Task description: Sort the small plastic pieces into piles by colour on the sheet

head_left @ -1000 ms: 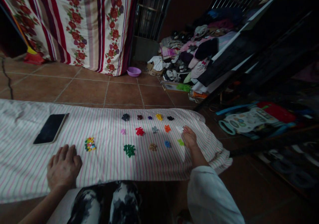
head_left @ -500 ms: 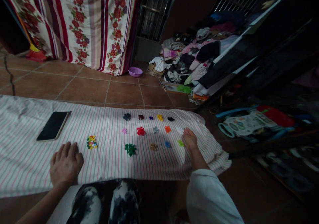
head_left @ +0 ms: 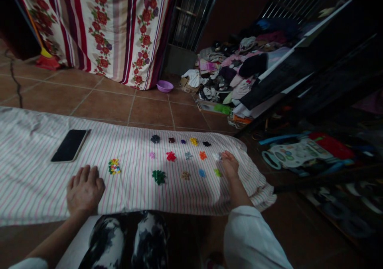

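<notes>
My right hand [head_left: 231, 165] is at the far right pile of small white pieces [head_left: 216, 156], its fingers drawn together at the pile's edge. What sits between the fingertips is too small to make out. Just below lies a little lime-green pile [head_left: 217, 173], and to the left an orange one [head_left: 202, 155]. My left hand [head_left: 85, 189] rests palm down on the striped cloth [head_left: 131, 197], fingers stretched out, holding nothing. Beside it is a compact multicoloured cluster of small pieces [head_left: 114, 167] in yellow, green, red and white.
Several other colour-sorted piles stand in rows, among them dark green [head_left: 158, 177], red [head_left: 170, 156], tan [head_left: 185, 175] and yellow [head_left: 194, 141]. A phone [head_left: 70, 145] lies at left. Beyond the cloth are a purple basin [head_left: 164, 86] and a heap of clothes [head_left: 230, 67].
The view has shifted slightly, moving the cloth's left part right and up in the picture. My right hand stays at the white pile with only a small finger movement; my left hand stays flat.
</notes>
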Available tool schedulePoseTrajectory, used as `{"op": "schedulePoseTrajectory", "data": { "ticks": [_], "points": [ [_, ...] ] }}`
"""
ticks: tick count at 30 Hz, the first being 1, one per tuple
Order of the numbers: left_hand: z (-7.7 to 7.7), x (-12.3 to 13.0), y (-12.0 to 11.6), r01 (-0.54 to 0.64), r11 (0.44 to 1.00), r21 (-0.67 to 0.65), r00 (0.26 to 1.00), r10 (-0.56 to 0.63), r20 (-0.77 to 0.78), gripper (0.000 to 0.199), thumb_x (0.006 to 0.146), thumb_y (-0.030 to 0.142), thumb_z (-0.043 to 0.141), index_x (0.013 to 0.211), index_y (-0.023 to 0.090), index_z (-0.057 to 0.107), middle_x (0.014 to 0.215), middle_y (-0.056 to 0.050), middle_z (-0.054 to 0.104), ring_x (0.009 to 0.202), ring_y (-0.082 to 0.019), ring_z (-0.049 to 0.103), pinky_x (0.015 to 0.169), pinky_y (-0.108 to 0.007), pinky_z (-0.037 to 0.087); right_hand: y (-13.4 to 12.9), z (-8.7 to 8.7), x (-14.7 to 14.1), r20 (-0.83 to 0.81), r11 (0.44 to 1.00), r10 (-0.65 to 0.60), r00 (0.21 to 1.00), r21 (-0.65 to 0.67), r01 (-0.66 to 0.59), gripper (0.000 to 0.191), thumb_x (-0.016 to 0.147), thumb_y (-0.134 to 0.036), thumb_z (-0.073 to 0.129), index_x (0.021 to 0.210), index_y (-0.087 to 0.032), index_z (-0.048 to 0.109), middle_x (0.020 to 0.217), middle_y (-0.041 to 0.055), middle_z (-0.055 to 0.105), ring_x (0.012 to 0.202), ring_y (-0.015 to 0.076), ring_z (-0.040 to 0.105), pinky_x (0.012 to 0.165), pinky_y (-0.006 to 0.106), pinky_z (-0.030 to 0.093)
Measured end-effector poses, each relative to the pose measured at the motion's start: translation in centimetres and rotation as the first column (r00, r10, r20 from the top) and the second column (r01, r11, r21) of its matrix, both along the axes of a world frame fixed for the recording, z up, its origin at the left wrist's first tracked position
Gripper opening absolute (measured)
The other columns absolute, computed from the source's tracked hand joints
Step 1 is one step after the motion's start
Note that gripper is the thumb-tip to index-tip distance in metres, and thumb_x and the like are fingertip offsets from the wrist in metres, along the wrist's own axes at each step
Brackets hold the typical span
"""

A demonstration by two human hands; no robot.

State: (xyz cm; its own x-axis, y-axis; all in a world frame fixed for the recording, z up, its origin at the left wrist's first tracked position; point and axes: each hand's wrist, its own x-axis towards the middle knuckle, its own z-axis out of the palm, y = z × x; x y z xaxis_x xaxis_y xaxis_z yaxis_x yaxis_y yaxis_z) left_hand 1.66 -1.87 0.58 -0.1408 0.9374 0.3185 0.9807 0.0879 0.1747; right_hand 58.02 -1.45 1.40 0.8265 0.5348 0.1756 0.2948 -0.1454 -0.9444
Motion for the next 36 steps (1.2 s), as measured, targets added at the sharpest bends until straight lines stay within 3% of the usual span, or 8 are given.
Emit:
{"op": "schedulePoseTrajectory", "data": {
  "ticks": [2,5,10,17,23,26,31,36],
  "points": [
    [-0.4,-0.2,0.1,0.008,1.0,0.006,1.0,-0.008,0.02,0.048,0.086,0.03,0.035,0.124,0.012,0.059,0.135,-0.017,0.055,0.132,-0.031,0.045,0.111,-0.048,0.032,1.0,0.6,-1.3,0.007,1.0,0.017,1.0,0.004,-0.017,0.048,0.063,-0.042,0.064,0.103,-0.016,0.067,0.092,0.0066,0.07,0.091,0.0204,0.067,0.091,0.039,0.052],
    [-1.0,-0.4,0.3,0.009,1.0,0.03,0.999,-0.01,0.044,0.047,0.085,0.029,0.038,0.124,0.013,0.059,0.134,-0.016,0.056,0.132,-0.03,0.045,0.111,-0.048,0.03,2.6,1.7,-4.8,0.032,0.986,0.154,0.988,0.053,-0.155,0.047,0.067,-0.046,0.065,0.105,-0.018,0.066,0.097,0.0072,0.07,0.089,0.0188,0.067,0.086,0.037,0.054],
    [-1.2,-0.4,0.4,0.015,0.999,0.035,0.999,-0.017,0.032,0.047,0.085,0.026,0.042,0.125,0.01,0.059,0.136,-0.019,0.055,0.132,-0.031,0.045,0.112,-0.049,0.029,4.7,2.8,-13.9,-0.035,0.909,0.415,0.909,0.064,-0.412,0.048,0.072,-0.051,0.064,0.107,-0.018,0.066,0.098,0.0094,0.07,0.079,0.0173,0.068,0.072,0.034,0.056],
    [-1.4,-0.6,0.4,0.028,0.998,0.061,1.0,-0.028,0.006,0.046,0.086,0.025,0.043,0.126,0.01,0.06,0.137,-0.019,0.056,0.132,-0.032,0.045,0.111,-0.048,0.031,4.2,0.0,-27.9,-0.052,0.675,0.736,0.675,-0.018,-0.737,0.035,0.082,-0.04,0.054,0.106,-0.019,0.067,0.101,0.0098,0.073,0.082,0.0192,0.07,0.075,0.035,0.058],
    [-1.3,-0.5,0.4,0.023,0.998,0.062,1.0,-0.024,0.012,0.045,0.086,0.024,0.042,0.125,0.009,0.06,0.137,-0.019,0.056,0.133,-0.032,0.045,0.111,-0.048,0.03,3.3,-2.1,-36.5,0.126,0.541,0.841,0.526,-0.173,-0.823,0.023,0.082,-0.025,0.055,0.1,-0.023,0.07,0.098,0.0047,0.073,0.088,0.0173,0.068,0.081,0.031,0.056],
    [-1.2,-0.4,0.4,0.019,0.998,0.054,0.999,-0.021,0.038,0.045,0.086,0.024,0.042,0.126,0.01,0.06,0.137,-0.019,0.055,0.134,-0.032,0.045,0.112,-0.048,0.029,3.0,-2.3,-39.0,0.213,0.55,0.835,0.508,-0.276,-0.788,0.025,0.083,-0.024,0.057,0.104,-0.024,0.07,0.099,0.0033,0.07,0.082,0.0144,0.067,0.077,0.026,0.053],
    [-0.9,-0.4,0.4,0.029,0.999,0.032,0.995,-0.031,0.091,0.047,0.086,0.023,0.043,0.127,0.01,0.058,0.139,-0.019,0.054,0.135,-0.032,0.043,0.113,-0.049,0.028,2.3,-2.1,-41.4,0.368,0.622,0.782,0.503,-0.411,-0.666,0.023,0.086,-0.029,0.06,0.106,-0.024,0.07,0.096,0.0048,0.068,0.081,0.0165,0.063,0.076,0.026,0.049],
    [-0.9,-0.5,0.3,0.03,0.999,0.029,0.991,-0.033,0.126,0.048,0.084,0.023,0.044,0.129,0.012,0.057,0.141,-0.019,0.052,0.137,-0.032,0.041,0.113,-0.05,0.027,2.1,-2.0,-42.0,0.424,0.653,0.756,0.499,-0.43,-0.623,0.02,0.087,-0.027,0.058,0.102,-0.024,0.07,0.094,0.0048,0.067,0.081,0.0173,0.061,0.076,0.026,0.045]
  ]
}}
